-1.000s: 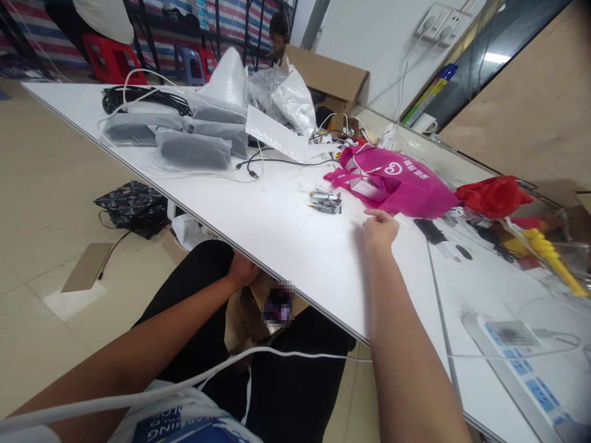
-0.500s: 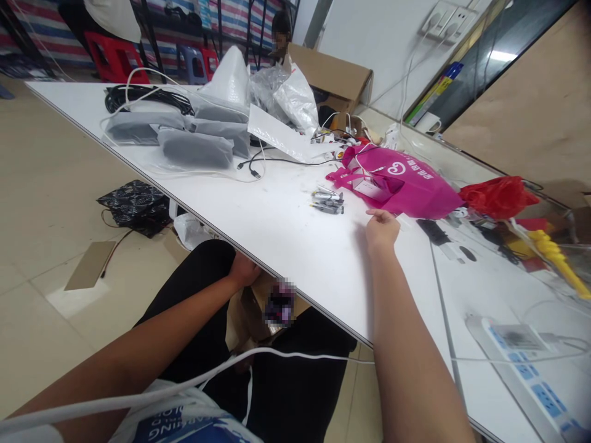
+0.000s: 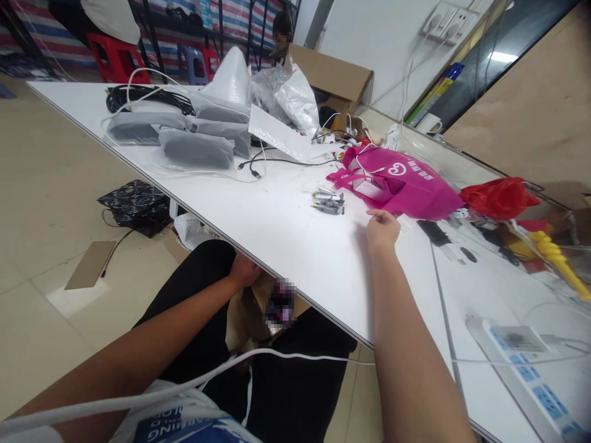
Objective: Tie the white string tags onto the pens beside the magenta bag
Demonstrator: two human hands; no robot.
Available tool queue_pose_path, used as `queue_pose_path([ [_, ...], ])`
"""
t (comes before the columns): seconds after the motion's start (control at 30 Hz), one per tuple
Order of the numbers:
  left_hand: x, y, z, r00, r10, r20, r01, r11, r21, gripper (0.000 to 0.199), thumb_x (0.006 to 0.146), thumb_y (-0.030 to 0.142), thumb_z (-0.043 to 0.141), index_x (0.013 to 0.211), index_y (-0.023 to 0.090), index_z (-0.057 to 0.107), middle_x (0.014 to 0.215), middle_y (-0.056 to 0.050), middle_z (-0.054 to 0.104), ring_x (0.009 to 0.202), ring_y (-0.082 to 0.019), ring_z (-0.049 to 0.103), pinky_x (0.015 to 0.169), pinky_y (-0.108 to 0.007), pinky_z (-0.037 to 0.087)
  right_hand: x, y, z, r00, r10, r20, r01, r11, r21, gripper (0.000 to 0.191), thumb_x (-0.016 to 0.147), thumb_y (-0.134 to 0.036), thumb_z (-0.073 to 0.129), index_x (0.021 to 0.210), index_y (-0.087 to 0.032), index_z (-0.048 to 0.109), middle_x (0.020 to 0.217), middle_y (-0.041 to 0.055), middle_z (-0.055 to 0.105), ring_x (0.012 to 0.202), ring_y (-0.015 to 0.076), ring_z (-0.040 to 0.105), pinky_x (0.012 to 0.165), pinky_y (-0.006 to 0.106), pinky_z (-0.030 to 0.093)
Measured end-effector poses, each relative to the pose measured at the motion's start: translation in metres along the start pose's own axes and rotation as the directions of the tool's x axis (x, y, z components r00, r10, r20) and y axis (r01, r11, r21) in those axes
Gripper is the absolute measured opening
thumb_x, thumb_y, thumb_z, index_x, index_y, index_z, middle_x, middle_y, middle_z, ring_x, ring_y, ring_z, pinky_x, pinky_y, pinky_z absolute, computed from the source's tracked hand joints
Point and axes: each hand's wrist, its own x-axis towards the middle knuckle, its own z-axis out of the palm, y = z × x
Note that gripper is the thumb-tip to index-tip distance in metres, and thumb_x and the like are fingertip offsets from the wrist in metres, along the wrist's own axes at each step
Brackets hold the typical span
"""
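Note:
My right hand (image 3: 383, 229) rests on the white table, its fingers curled together and pointing left; whether anything small is between them cannot be made out. Just beyond it lies a pink bag (image 3: 410, 184) with white print. To its upper left is a small group of grey and silver pen-like tools (image 3: 329, 202) with yellow tips, not touched by the hand. My left hand (image 3: 244, 269) is low at the table's near edge, above my knee, with its fingers hidden under the tabletop.
Grey wrapped packages (image 3: 197, 147), a coiled black cable (image 3: 150, 98) and clear plastic wrap (image 3: 295, 101) lie at the back left. A red bag (image 3: 501, 197) and a power strip (image 3: 530, 375) are on the right. A white cable (image 3: 295, 355) crosses before my body.

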Motion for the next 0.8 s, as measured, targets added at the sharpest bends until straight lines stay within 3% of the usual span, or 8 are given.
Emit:
queue_pose_path([
  [0.2,-0.002,0.002,-0.004,0.998,0.005,0.061,-0.002,0.999,-0.045,0.068,0.11,0.045,0.04,0.168,0.016,0.058,0.184,-0.006,0.054,0.176,-0.027,0.039,0.148,-0.045,0.026,0.001,-0.003,0.0,0.999,-0.027,0.042,0.024,0.997,0.067,0.02,0.068,-0.013,0.055,0.079,-0.022,0.069,0.081,0.0007,0.068,0.07,0.0156,0.053,0.072,0.032,0.043],
  [0.37,0.001,0.015,-0.016,0.999,-0.006,0.053,0.011,0.996,-0.09,0.07,0.105,0.049,0.045,0.166,0.02,0.063,0.173,-0.005,0.066,0.17,-0.037,0.046,0.145,-0.056,0.033,0.001,-0.001,0.002,0.996,-0.061,0.069,0.055,0.995,0.087,0.023,0.062,-0.014,0.055,0.078,-0.022,0.068,0.074,-0.0023,0.062,0.073,0.0163,0.056,0.079,0.033,0.048],
  [0.47,0.001,0.023,-0.04,0.999,-0.028,0.04,0.033,0.989,-0.141,0.059,0.102,0.049,0.048,0.152,0.028,0.074,0.158,-0.001,0.077,0.16,-0.037,0.055,0.137,-0.059,0.044,0.002,-0.002,0.002,0.996,-0.06,0.073,0.054,0.996,0.073,0.023,0.062,-0.014,0.055,0.079,-0.023,0.068,0.073,-0.0034,0.061,0.074,0.0171,0.057,0.083,0.035,0.05],
  [0.53,-0.004,0.024,-0.069,0.998,-0.059,0.026,0.063,0.98,-0.188,0.052,0.098,0.049,0.05,0.134,0.026,0.08,0.15,-0.004,0.082,0.15,-0.035,0.064,0.131,-0.057,0.05,0.003,-0.003,0.002,0.995,-0.065,0.075,0.059,0.996,0.069,0.022,0.063,-0.013,0.055,0.079,-0.023,0.067,0.074,-0.0036,0.062,0.075,0.0174,0.059,0.084,0.035,0.051],
  [0.63,-0.024,0.017,-0.133,0.989,-0.124,0.079,0.141,0.953,-0.27,0.047,0.091,0.062,0.051,0.104,0.029,0.082,0.12,-0.004,0.089,0.119,-0.032,0.078,0.117,-0.054,0.06,0.005,-0.003,0.005,0.995,-0.045,0.087,0.036,0.995,0.098,0.021,0.064,-0.013,0.056,0.079,-0.023,0.066,0.074,-0.0039,0.062,0.073,0.0165,0.058,0.084,0.035,0.051],
  [0.7,-0.039,0.015,-0.184,0.961,-0.098,0.259,0.193,0.907,-0.373,0.041,0.088,0.07,0.057,0.083,0.034,0.077,0.09,0.004,0.086,0.09,-0.026,0.078,0.093,-0.047,0.066,0.007,-0.002,0.01,0.995,-0.028,0.1,0.016,0.993,0.117,0.019,0.065,-0.013,0.058,0.079,-0.023,0.066,0.075,-0.0029,0.063,0.074,0.0166,0.059,0.082,0.034,0.051],
  [0.73,-0.043,0.018,-0.209,0.918,-0.072,0.39,0.237,0.888,-0.394,0.041,0.088,0.073,0.061,0.08,0.036,0.077,0.081,0.008,0.083,0.078,-0.023,0.075,0.079,-0.043,0.065,0.007,-0.001,0.013,0.994,-0.025,0.11,0.011,0.993,0.119,0.018,0.066,-0.013,0.059,0.079,-0.023,0.066,0.075,-0.0022,0.064,0.075,0.017,0.06,0.081,0.034,0.051],
  [0.8,-0.043,0.036,-0.252,0.886,0.008,0.463,0.21,0.884,-0.418,0.044,0.095,0.07,0.058,0.077,0.036,0.078,0.075,0.012,0.08,0.067,-0.019,0.07,0.063,-0.036,0.058,0.009,0.003,0.019,0.991,-0.029,0.13,0.014,0.994,0.111,0.017,0.067,-0.015,0.061,0.081,-0.023,0.066,0.076,-0.0011,0.065,0.075,0.0179,0.061,0.076,0.033,0.05],
])
